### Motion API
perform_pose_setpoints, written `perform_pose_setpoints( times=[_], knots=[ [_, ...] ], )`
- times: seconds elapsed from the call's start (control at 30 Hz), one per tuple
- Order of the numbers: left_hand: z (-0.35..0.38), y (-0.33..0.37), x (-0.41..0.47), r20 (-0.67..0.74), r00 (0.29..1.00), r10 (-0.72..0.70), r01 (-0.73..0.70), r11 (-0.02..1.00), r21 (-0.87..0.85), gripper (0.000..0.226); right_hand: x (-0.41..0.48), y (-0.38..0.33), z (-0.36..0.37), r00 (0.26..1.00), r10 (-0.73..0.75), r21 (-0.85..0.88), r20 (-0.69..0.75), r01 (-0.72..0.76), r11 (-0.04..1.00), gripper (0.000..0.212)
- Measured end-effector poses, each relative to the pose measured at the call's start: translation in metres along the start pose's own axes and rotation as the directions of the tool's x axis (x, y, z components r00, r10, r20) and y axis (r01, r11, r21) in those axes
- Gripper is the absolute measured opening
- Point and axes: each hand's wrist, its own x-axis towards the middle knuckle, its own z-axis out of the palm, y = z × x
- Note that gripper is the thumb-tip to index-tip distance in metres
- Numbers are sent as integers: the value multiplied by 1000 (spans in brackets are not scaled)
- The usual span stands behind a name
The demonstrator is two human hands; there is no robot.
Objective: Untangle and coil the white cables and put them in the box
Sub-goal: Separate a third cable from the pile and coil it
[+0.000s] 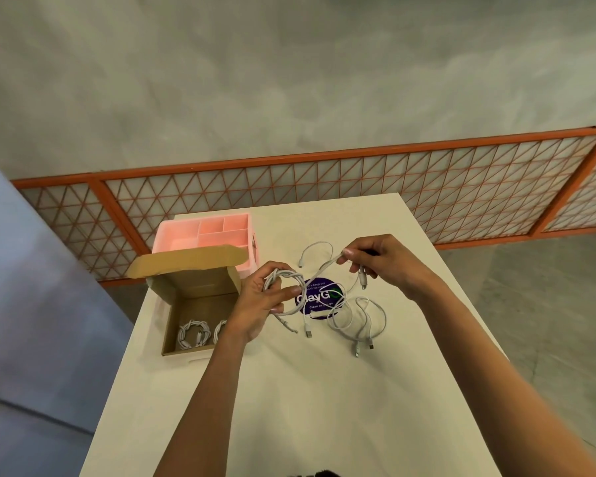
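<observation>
Two hands work one thin white cable (286, 274) above the table (289, 390): left hand (260, 304) grips its coiled loops, right hand (382, 263) pinches the straight run toward two o'clock, with the cardboard box (200, 287) at nine o'clock.

White rectangular table (289, 390), seen from above, narrowing toward the far side. At the far left corner of the tabletop: pink plastic organiser tray (183, 243), open-topped, divided into several compartments of unequal size. Near the middle of the tabletop: round purple sticker (320, 291), flat on the surface, printed in white with "ClayGo" and, below, "Clean as you go"; small upper line not fully legible. Beyond the far table edge: long orange-framed screen (324, 180) of diagonal lattice over pale panels, stretching from left to right. Farther off and at right: mottled grey concrete surface (289, 80). At left: smooth blue-grey surface (31, 304), kind not identifiable.
</observation>
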Motion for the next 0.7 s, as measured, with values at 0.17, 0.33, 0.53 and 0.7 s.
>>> perform_pose_setpoints(
  times=[0.17,0.33,0.53,0.7],
  knots=[
    [9,3,5,-352,936,33,-50,998,-39,29,-4,16,9,999,21,62,44,-23,998,21],
    [24,12,1,-347,937,-50,-20,980,-197,31,-3,33,14,995,60,294,-79,-34,955,19],
    [52,19,-5,-258,948,-186,52,892,-450,30,-4,48,44,972,151,563,-179,-25,826,20],
    [60,25,-8,-225,959,-171,63,906,-419,28,-5,46,59,978,166,627,-124,-52,777,15]
  ],
)
